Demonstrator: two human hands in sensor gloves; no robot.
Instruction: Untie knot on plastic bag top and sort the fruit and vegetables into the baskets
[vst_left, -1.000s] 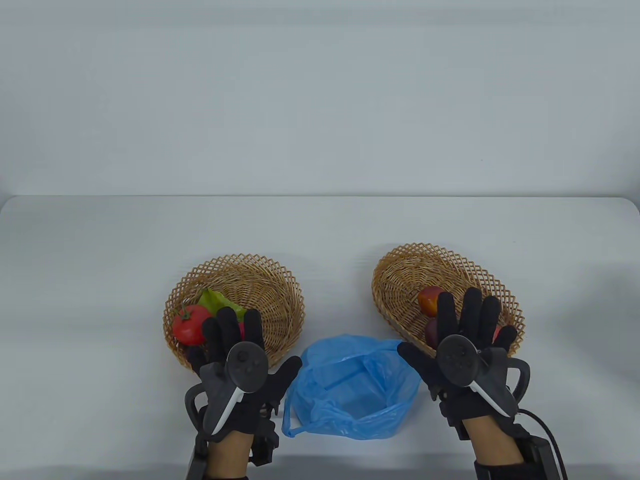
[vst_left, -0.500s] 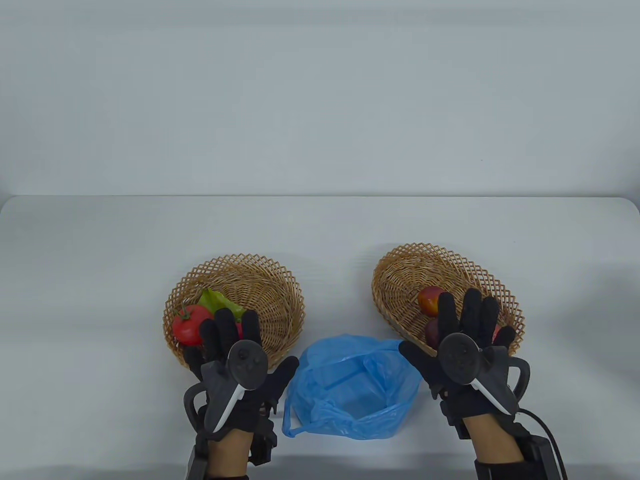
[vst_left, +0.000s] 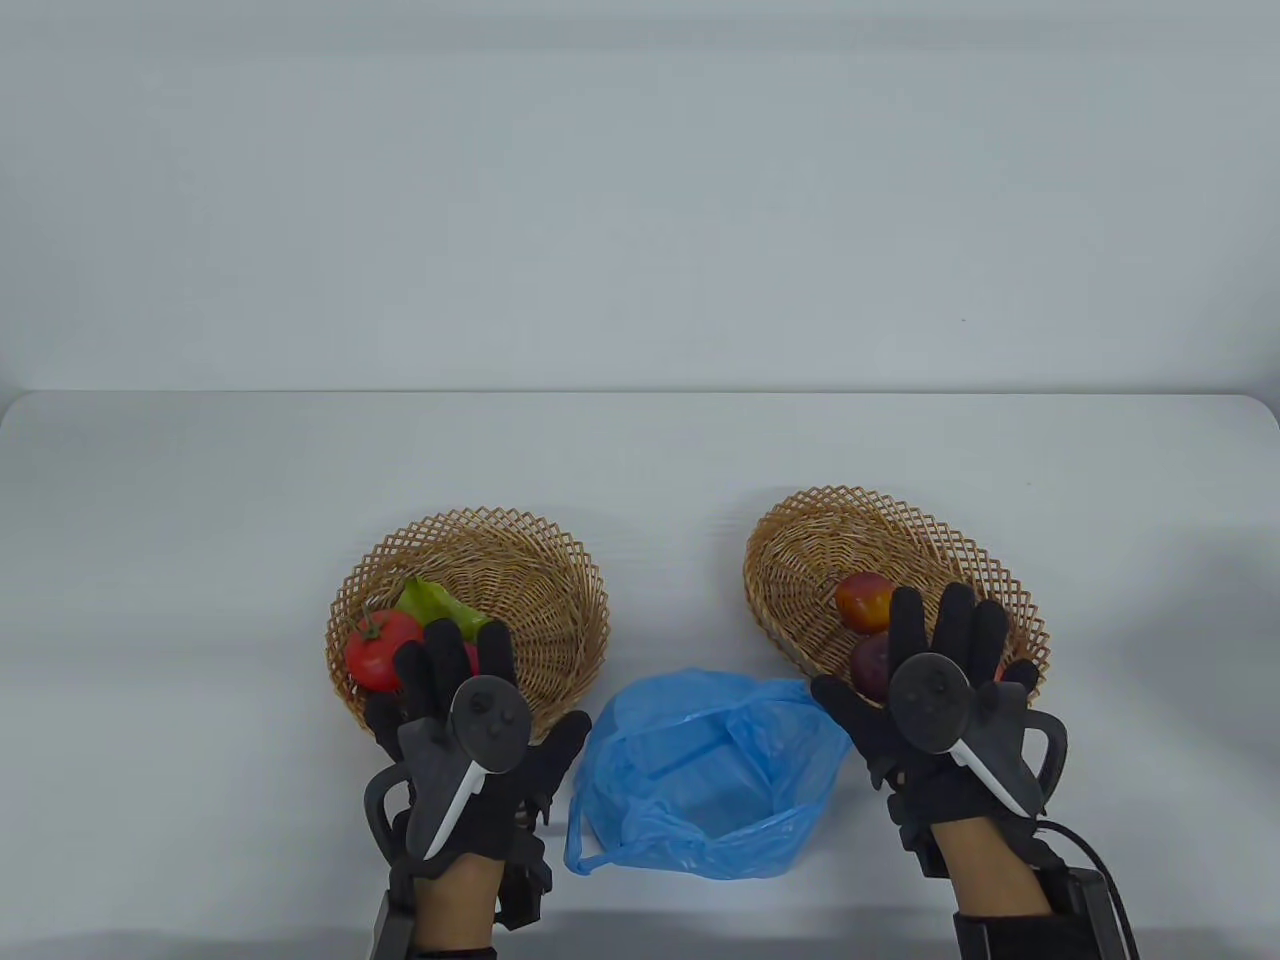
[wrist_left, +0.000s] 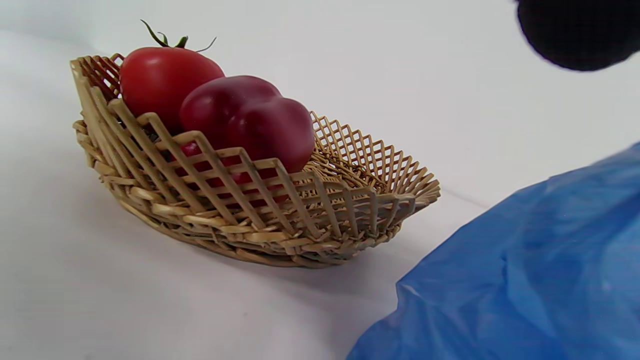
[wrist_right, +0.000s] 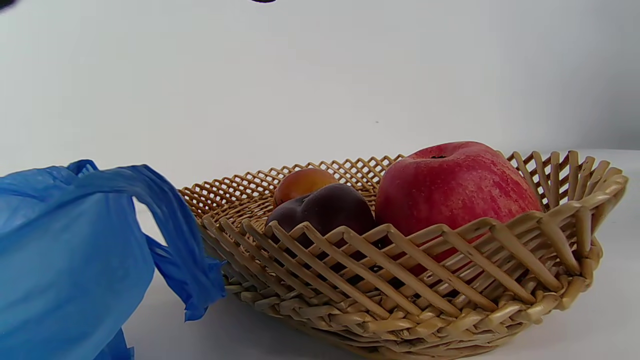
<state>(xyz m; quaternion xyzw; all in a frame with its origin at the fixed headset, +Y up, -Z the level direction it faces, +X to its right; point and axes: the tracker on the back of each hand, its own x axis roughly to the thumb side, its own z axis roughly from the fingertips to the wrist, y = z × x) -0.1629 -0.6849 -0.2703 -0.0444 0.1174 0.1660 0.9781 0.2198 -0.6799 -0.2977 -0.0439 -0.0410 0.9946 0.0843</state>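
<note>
Table view: both hands slightly nearer.

You will find no text, label, brand, number or sign to read in any of your views. The crumpled blue plastic bag near you carries no print, the two woven wicker baskets at left and right bear no tags, and the grey trackers strapped to your gloves show no legible marking.
</note>
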